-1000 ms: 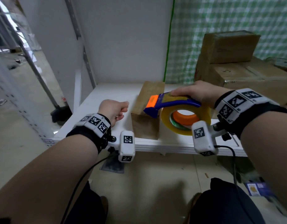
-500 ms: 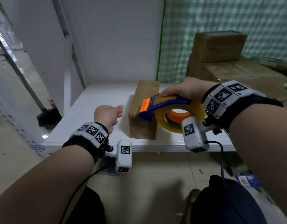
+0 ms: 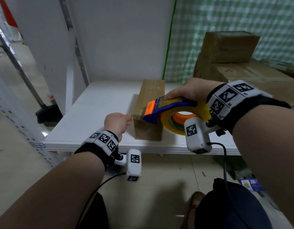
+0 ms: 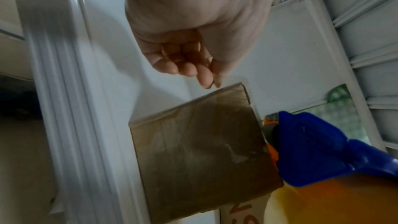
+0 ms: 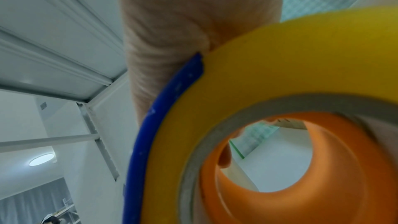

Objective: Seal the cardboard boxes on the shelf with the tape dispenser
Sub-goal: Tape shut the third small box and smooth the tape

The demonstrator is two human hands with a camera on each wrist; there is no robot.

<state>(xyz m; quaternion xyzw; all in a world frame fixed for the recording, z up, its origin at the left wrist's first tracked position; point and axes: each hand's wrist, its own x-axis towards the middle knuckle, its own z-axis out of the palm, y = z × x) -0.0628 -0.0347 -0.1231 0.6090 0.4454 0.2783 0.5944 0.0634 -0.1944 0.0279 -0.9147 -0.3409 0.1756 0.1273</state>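
Note:
A narrow cardboard box lies lengthwise on the white shelf. My right hand grips the blue tape dispenser from above. Its orange blade end sits over the box's near top edge. The yellow tape roll hangs to the right of the box. My left hand has its fingers curled. Its thumb and forefinger pinch the end of a faint clear tape strip at the box's near left top corner.
Larger cardboard boxes are stacked at the back right in front of a green checked cloth. A white panel closes the shelf's back, and a metal upright stands at its left. Tiled floor lies below the shelf edge.
My left hand has moved right to the box's near corner and closed its thumb on the forefinger. The dispenser's blade end has come over the box's near top edge.

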